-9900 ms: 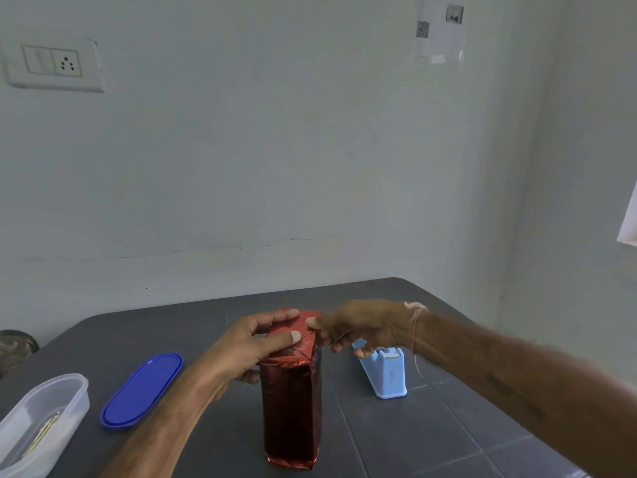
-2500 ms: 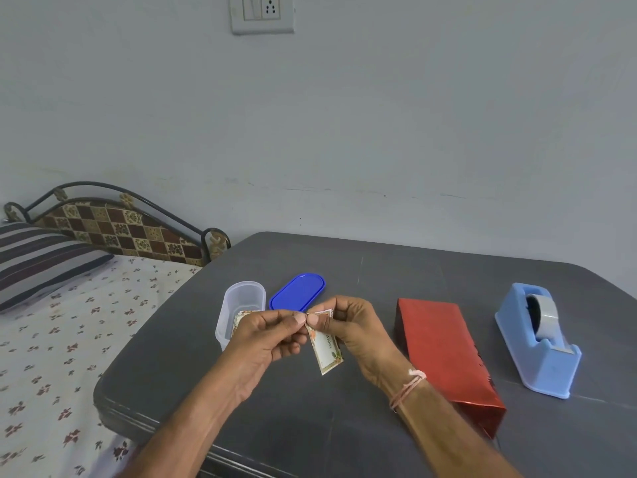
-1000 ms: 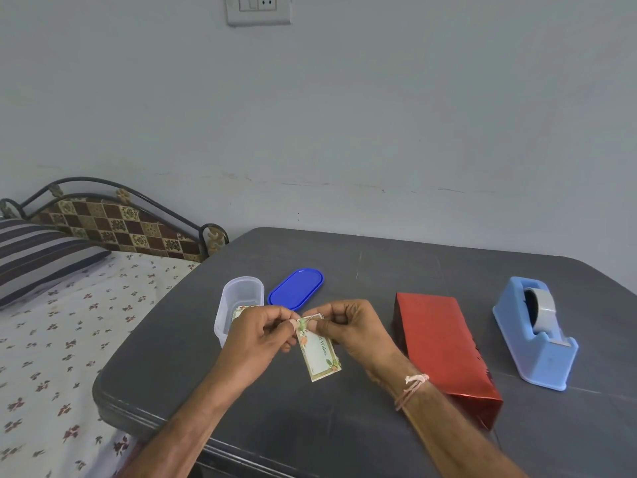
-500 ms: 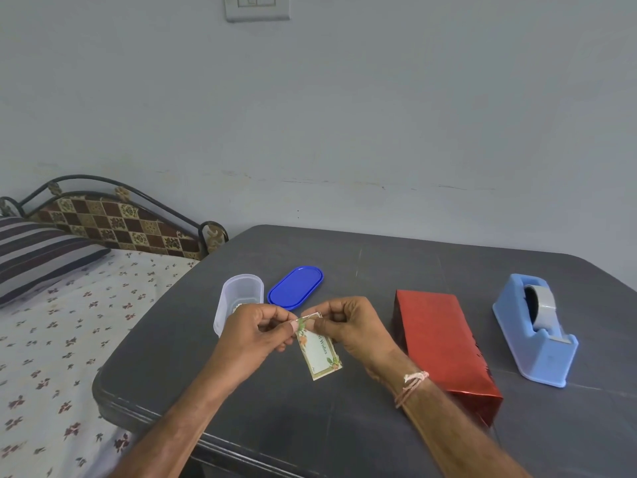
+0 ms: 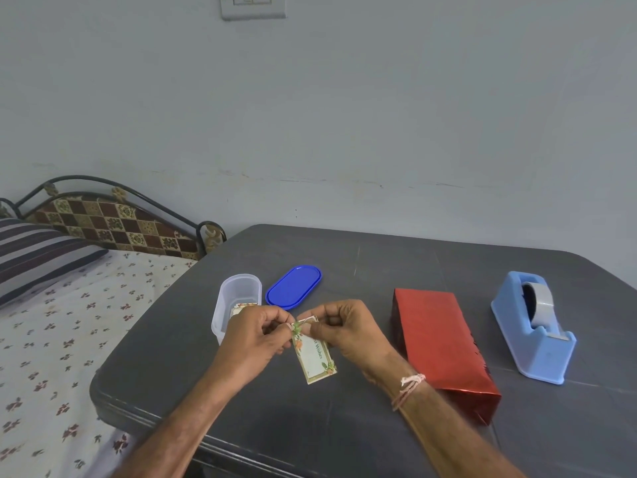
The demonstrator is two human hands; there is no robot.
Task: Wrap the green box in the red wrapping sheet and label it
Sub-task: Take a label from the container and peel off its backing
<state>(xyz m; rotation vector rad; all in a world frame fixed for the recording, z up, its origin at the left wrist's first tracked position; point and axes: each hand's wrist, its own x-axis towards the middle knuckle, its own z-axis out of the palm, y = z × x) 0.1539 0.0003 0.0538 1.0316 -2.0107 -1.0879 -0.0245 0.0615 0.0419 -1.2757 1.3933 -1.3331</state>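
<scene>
The box wrapped in shiny red paper (image 5: pixel 437 343) lies flat on the dark grey table (image 5: pixel 344 419), to the right of my hands. A small cream label (image 5: pixel 315 357) with floral corners and green print hangs above the table in front of me. My left hand (image 5: pixel 253 339) pinches its top left corner. My right hand (image 5: pixel 344 331) pinches its top edge from the other side. Both sets of fingertips meet at the label's top; the green box itself is hidden under the wrapping.
A clear plastic tub (image 5: pixel 234 305) with more labels inside stands left of my hands, its blue oval lid (image 5: pixel 293 286) lying beside it. A light blue tape dispenser (image 5: pixel 532 326) sits at the right. A bed (image 5: pixel 51 339) borders the table's left edge.
The wrapped box went from standing upright under my hands to lying flat at the right. A label is now held in both hands; over the last second the fingers shifted slightly at its top.
</scene>
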